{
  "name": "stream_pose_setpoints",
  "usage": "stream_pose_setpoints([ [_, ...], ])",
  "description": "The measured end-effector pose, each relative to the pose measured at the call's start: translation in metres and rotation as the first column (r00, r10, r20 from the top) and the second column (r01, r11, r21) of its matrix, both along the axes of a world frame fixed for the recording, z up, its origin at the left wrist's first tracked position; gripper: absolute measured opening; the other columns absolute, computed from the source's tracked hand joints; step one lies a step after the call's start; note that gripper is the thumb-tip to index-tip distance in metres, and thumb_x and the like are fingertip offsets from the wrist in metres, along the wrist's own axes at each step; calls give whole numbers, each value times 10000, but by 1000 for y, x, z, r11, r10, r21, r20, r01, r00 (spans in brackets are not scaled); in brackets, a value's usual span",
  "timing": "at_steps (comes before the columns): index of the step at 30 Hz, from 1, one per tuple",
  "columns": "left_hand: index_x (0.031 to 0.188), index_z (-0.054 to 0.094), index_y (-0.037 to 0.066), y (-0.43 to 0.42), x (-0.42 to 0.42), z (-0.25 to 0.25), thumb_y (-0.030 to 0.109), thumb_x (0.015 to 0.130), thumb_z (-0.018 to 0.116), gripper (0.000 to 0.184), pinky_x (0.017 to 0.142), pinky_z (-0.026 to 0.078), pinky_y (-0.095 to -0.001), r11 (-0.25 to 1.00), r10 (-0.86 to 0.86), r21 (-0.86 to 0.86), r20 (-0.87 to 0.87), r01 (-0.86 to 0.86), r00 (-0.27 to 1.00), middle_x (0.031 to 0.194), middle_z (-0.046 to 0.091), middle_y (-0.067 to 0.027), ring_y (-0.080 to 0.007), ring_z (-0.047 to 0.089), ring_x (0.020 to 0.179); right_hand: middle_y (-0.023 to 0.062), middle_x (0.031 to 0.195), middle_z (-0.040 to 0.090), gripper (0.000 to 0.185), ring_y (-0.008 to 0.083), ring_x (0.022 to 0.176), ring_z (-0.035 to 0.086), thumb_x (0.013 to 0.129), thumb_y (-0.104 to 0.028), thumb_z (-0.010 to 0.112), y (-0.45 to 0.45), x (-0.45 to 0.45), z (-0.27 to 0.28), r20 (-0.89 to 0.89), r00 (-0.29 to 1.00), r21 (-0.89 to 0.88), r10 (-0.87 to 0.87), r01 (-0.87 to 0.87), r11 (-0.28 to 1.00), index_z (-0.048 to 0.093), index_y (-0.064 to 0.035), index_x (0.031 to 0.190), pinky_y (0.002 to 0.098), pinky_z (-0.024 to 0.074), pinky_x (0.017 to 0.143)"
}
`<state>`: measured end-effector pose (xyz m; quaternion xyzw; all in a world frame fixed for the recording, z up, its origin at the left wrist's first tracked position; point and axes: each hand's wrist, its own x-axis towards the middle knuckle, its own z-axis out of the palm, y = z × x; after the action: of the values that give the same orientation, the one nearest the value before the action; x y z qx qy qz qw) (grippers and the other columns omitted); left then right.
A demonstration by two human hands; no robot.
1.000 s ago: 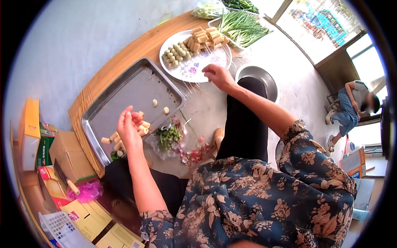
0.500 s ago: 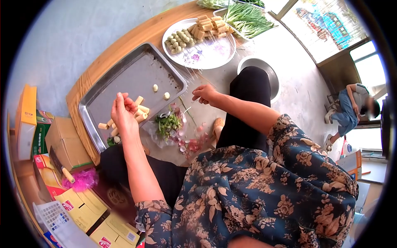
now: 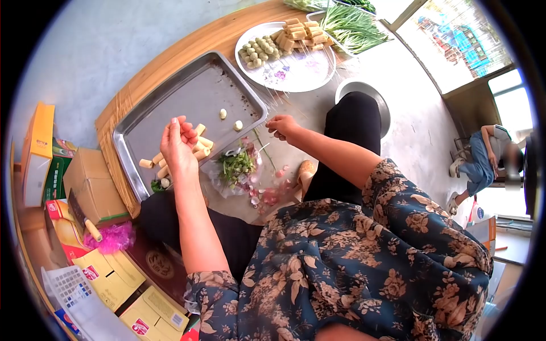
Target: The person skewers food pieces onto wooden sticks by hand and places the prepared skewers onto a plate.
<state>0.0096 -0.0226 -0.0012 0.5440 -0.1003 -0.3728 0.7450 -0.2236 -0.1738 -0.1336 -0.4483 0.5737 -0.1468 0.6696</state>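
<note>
Over the near part of a grey metal tray point(image 3: 187, 85), my left hand point(image 3: 180, 145) is raised with its fingers curled and thumb close to them. What it holds, if anything, I cannot make out. Pale tan rolls point(image 3: 202, 145) lie in the tray beside and below that hand. Two small whitish balls point(image 3: 223, 114) sit near the tray's right side. My right hand point(image 3: 284, 128) hovers by the tray's right corner, fingertips pinched together; anything thin between them is too small to see. Beneath, a plastic bag of leafy greens point(image 3: 234, 167) lies on the floor.
A white oval plate point(image 3: 296, 79) bears skewered rolls point(image 3: 298, 34) and greenish balls point(image 3: 259, 50). Behind it are long green stalks point(image 3: 352, 25). A metal basin point(image 3: 384, 105) stands beyond my knee. Cartons point(image 3: 94, 184) crowd the left. Another person point(image 3: 483, 153) sits at far right.
The whole view has shifted slightly. My right hand has come a little nearer the tray's corner. My left hand stays over the rolls with its fingers turned slightly.
</note>
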Motion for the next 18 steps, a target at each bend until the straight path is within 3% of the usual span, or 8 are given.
stream_pose_setpoints([
  [7,954,615,53,-3,0,-3,261,903,587,216,577,454,-233,999,-35,-17,-12,35,999,751,590,-20,-109,543,628,41,675,613,90,128,456,520,780,-151,656,16,-41,3,-80,979,-17,189,-191,981,618,-70,771,271,357,387],
  [13,966,616,55,-6,-3,-4,259,903,587,215,571,466,-228,995,-96,-9,0,96,995,755,600,-19,-101,560,629,27,724,639,118,148,551,609,750,-168,615,35,-84,26,-382,640,103,667,-687,719,660,-94,830,283,440,459],
  [15,971,616,56,-6,-4,-5,261,905,585,218,569,467,-224,993,-120,-4,-7,120,993,758,603,-18,-98,565,629,0,704,626,96,110,577,594,759,-176,617,44,-99,40,-301,602,181,740,-726,664,663,-95,785,250,412,467],
  [18,986,616,61,-6,-8,-7,266,917,565,222,562,466,-209,976,-219,8,38,219,975,775,611,-12,-89,576,635,1,674,601,97,93,561,550,776,-156,601,71,-114,93,-112,664,185,739,-717,672,646,-70,770,231,394,473],
])
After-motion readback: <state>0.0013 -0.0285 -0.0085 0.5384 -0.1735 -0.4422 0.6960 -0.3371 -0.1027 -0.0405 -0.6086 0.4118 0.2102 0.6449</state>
